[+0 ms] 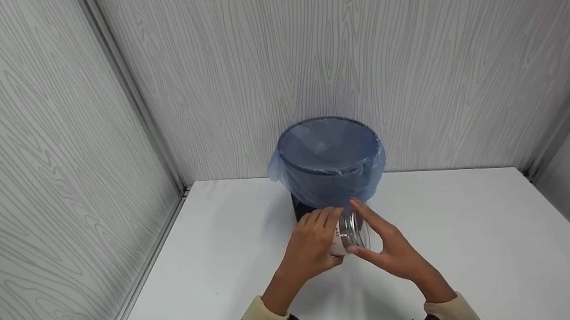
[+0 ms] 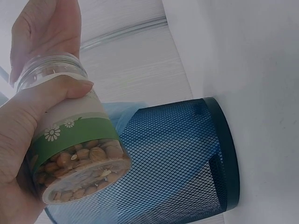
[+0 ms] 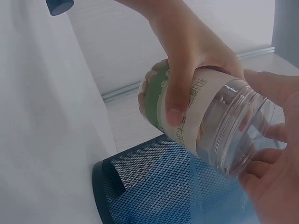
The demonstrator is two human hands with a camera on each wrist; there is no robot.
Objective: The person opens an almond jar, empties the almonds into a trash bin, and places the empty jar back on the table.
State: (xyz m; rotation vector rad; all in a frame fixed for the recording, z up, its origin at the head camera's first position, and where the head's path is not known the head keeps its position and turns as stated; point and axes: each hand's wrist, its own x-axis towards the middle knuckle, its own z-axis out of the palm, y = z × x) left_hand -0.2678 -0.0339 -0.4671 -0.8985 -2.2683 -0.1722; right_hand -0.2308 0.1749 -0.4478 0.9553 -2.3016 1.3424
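Between our two hands: we see the jar point(image 1: 349, 236) held off the table point(image 1: 471, 247), just in front of the bin point(image 1: 329, 163).
Left hand grip: our left hand point(image 1: 314, 248) is wrapped round the labelled body, thumb pressed on the paper band, fingers curled behind; clamped firmly on the jar.
Right hand grip: our right hand point(image 1: 391, 250) cups the clear threaded mouth end, fingers spread and only lightly bent; we cannot tell whether it pinches the rim or merely touches it.
Jar axis: tilted, running roughly from 8 o'clock at the nut-filled base to 2 o'clock at the open mouth in the head view.
Contents: nuts lie heaped at the base end, near our left palm; the mouth end looks bare.
Nearer hand: the left carries the weight.
Bin from the grip: at 12 o'clock, near, its blue bag-lined rim higher than the jar.
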